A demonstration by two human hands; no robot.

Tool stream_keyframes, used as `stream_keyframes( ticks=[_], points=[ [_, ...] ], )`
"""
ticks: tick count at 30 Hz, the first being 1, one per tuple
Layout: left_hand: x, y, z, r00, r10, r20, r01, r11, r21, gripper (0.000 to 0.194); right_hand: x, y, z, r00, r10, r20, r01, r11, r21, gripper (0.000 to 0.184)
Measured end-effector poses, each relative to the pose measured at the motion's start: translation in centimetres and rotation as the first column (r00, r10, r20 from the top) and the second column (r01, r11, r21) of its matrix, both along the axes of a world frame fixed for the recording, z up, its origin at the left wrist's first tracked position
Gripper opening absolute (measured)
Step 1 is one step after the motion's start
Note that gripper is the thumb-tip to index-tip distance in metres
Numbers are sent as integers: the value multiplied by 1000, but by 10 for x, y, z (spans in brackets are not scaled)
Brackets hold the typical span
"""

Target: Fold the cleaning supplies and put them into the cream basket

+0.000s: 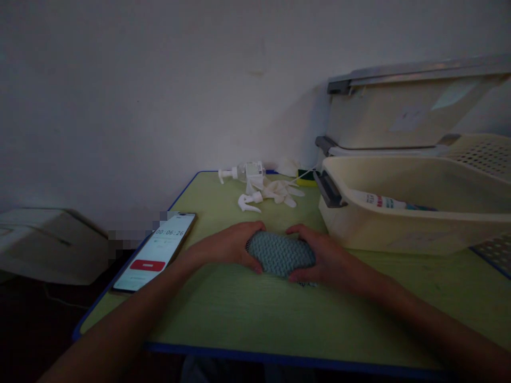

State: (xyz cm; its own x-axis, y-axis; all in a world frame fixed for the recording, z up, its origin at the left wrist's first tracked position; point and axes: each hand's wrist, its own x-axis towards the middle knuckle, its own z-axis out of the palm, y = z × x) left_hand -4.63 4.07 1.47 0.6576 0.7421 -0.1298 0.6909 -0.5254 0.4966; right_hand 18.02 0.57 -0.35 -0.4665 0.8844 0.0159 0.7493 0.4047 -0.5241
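Observation:
Between my two hands, over the middle of the green table (pixel 239 314), is a grey-blue knitted bundle (pixel 281 254), rounded and longer than it is tall. My left hand (pixel 244 246) grips its left end, thumb toward me and fingers behind. Around the right end my right hand (pixel 315 252) is closed in the same way. A bit of dark patterned material shows at the bundle's left edge and just below it. What lies inside or beneath the bundle is hidden.
A phone (pixel 157 250) showing a timer lies at left. Behind my hands are a pump bottle (pixel 249 170) on its side, white gloves (pixel 275 190), a white spray head (pixel 249 200) and a sponge (pixel 306 178). A cream bin (pixel 383 229) stands right, before a lidded box (pixel 391 117).

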Motion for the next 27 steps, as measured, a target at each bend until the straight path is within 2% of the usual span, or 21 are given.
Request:
stream_keyframes(
  ticks=[4, 7, 10, 12, 14, 17, 20, 24, 27],
  points=[
    [0, 7, -3, 986, 111, 121, -99, 990, -102, 54, -2, 1, 4, 991, -14, -135, 12, 1000, -15, 61],
    [-3, 13, -4, 968, 162, 192, -117, 967, -227, 44, -3, 3, 5, 977, -45, -206, 38, 999, -36, 62],
    [-4, 14, -3, 932, 241, 270, -120, 909, -399, 38, -3, 5, 7, 954, -131, -270, 110, 990, -91, 64],
    [-3, 13, -2, 875, 319, 363, -93, 848, -522, 35, -4, 6, 9, 927, -190, -323, 154, 979, -134, 62],
    [-1, 12, -1, 800, 386, 460, -48, 804, -592, 35, -4, 5, 10, 892, -234, -387, 187, 970, -156, 57],
    [0, 11, -2, 719, 431, 546, -14, 794, -608, 34, -4, 5, 11, 812, -278, -513, 207, 959, -192, 49],
    [0, 12, -4, 688, 434, 581, 12, 794, -608, 36, -5, 7, 6, 714, -301, -632, 193, 952, -236, 46],
    [4, 11, -5, 594, 449, 667, 25, 818, -574, 37, -5, 11, -5, 637, -323, -700, 204, 946, -251, 48],
    [7, 11, -5, 503, 477, 721, -11, 838, -546, 35, -8, 10, -8, 539, -374, -754, 117, 921, -373, 54]
  ],
)
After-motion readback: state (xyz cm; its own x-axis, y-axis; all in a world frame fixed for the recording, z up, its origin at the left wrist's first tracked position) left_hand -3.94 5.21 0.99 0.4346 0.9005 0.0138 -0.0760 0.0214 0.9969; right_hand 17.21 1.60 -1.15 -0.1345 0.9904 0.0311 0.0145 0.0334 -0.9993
